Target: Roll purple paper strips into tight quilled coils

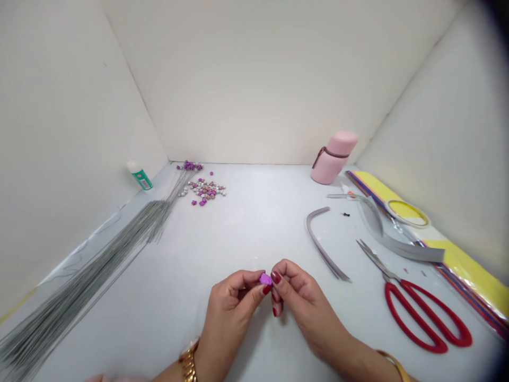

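Note:
A small purple folded paper star [265,279] is between my two hands, above the front middle of the table. My left hand [233,305] pinches it between thumb and fingers. The thumb and forefinger of my right hand [298,297] close at its right edge, and they partly hide that side. Toward the back left, a loose pile of little purple, pink and silver paper stars [207,191] lies on the white table [254,223]. Behind it, more purple and silver stars [190,165] sit at the ends of thin wires.
A long bundle of grey wires [95,265] runs down the left. A glue stick [141,178] leans there. At right are grey paper strips [320,244], red-handled scissors [417,307], a pink flask [334,159], a tape roll [423,217] and yellow sheets [469,262].

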Action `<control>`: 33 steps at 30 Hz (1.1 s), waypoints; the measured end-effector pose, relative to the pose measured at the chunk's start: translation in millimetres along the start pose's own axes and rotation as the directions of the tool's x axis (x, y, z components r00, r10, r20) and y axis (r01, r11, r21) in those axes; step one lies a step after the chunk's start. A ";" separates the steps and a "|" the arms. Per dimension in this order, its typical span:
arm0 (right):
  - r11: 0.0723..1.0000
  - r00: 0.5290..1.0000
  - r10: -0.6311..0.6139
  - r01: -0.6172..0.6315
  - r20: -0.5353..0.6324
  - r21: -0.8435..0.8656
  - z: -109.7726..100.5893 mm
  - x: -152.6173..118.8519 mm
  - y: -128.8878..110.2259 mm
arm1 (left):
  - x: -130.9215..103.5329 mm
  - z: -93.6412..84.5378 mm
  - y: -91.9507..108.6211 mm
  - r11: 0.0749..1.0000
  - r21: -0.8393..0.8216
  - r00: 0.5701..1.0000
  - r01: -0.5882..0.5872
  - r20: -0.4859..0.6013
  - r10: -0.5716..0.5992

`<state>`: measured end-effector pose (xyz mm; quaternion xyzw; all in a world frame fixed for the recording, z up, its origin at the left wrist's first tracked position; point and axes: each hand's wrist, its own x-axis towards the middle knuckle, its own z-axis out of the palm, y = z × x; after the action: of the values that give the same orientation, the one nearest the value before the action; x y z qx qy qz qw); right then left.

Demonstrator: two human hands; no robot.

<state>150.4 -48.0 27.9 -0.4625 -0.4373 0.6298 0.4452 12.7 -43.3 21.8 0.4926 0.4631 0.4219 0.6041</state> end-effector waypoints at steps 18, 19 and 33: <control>0.999 0.998 0.028 -0.026 0.065 -0.031 -3.0 1.0 0.8 | 8.0 1.5 4.2 0.908 -0.330 0.960 0.258 0.197 -0.201; 0.999 0.998 0.028 -0.026 0.063 -0.031 -2.9 1.6 0.7 | 8.0 1.0 4.7 0.923 -0.306 0.966 0.233 0.179 -0.184; 0.996 1.000 -0.007 0.006 -0.017 -0.087 -6.3 3.5 -0.9 | 9.9 -3.9 4.4 0.988 -0.100 0.988 0.120 0.107 -0.109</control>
<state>156.0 -43.5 26.9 -0.4854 -0.4620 0.6047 0.4304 10.8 -32.3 24.4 0.4529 0.4363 0.3851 0.6755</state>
